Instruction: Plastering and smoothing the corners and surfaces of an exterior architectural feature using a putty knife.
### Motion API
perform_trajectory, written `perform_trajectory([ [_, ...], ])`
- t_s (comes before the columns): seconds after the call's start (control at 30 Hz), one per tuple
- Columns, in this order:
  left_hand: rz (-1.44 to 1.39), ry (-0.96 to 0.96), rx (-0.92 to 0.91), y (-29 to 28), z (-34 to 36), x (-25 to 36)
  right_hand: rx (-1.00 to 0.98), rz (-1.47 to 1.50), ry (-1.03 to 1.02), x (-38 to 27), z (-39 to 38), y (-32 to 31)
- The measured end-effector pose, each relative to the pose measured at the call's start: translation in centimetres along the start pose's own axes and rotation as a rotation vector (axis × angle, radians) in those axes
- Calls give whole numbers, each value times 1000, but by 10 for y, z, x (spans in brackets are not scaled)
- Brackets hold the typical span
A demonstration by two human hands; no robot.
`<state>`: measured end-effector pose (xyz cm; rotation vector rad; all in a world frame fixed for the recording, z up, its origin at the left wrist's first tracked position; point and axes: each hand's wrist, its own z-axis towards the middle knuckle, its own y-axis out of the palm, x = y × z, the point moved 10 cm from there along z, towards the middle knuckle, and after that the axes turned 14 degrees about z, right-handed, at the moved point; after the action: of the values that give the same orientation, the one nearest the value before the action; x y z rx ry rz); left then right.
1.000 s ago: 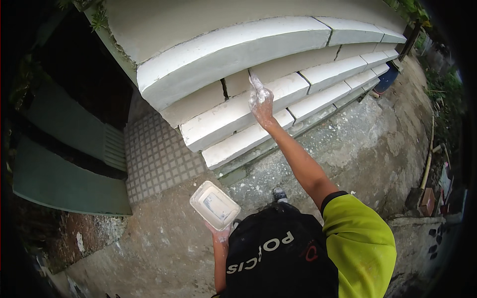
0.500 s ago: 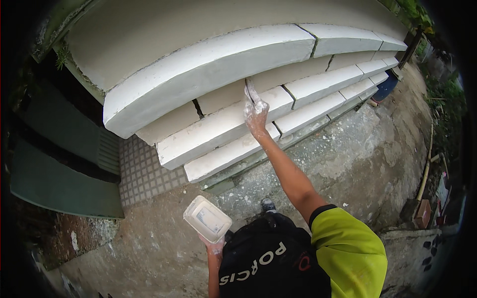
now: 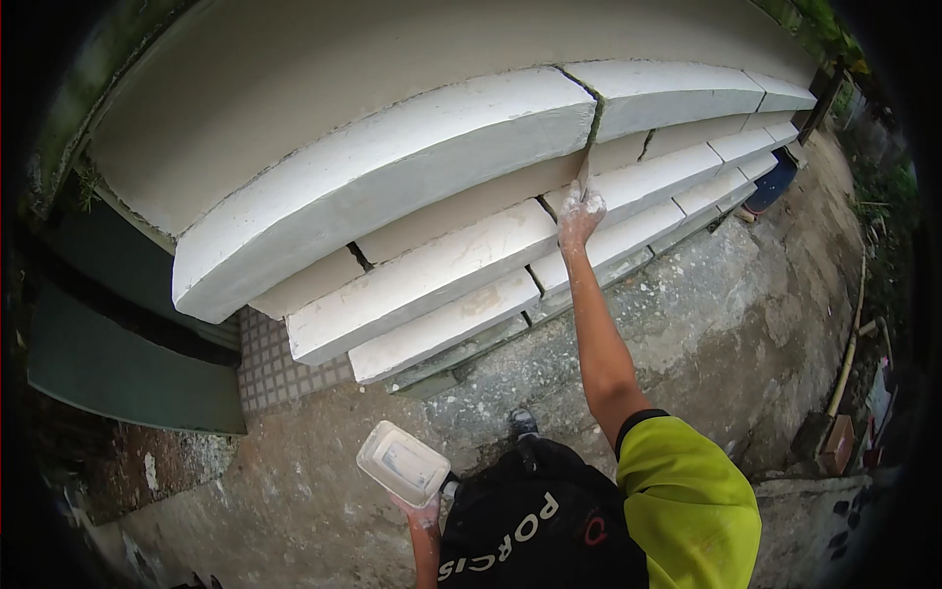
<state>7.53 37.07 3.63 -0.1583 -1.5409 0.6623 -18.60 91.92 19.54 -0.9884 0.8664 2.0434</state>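
My right hand (image 3: 579, 216), coated in white paste, grips a thin metal putty knife (image 3: 586, 175) whose blade reaches the joint in the white stepped blocks (image 3: 383, 172), just below a dark gap in the top row. My left hand (image 3: 417, 508), also smeared white, holds a shallow rectangular cream plastic container (image 3: 403, 462) with whitish material inside, low in front of my body. The blocks form several long curved rows against a plain plastered wall (image 3: 324, 69), with dark open joints between some of them.
At left are green curved panels (image 3: 128, 363) beside a checked tile patch (image 3: 275, 383). Stained concrete ground (image 3: 726, 334) runs below the steps. A dark blue object (image 3: 768, 185) stands past their far end. A bamboo pole (image 3: 849, 353), plants and a brown block (image 3: 836, 447) line the right side.
My right hand with the knife has moved rightward along the blocks to the top-row gap. The view has shifted, bringing more wall into it, and the held container appears lower and further left.
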Motion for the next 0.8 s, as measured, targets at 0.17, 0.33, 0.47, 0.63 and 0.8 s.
perform_trajectory([
  [0.17,333,99,-45,18,0,3,-313,-9,-171,-43,-79,39],
  [0.33,330,85,-52,27,3,-28,-152,99,20,-64,-40,-3],
  [0.47,-197,-136,-108,46,10,-39,73,26,-360,-27,47,-48],
  [0.63,-100,-68,-165,63,8,-50,-329,54,7,-55,-18,29],
  [0.8,-172,-29,-195,71,12,-22,-610,101,-128,-65,-56,31],
])
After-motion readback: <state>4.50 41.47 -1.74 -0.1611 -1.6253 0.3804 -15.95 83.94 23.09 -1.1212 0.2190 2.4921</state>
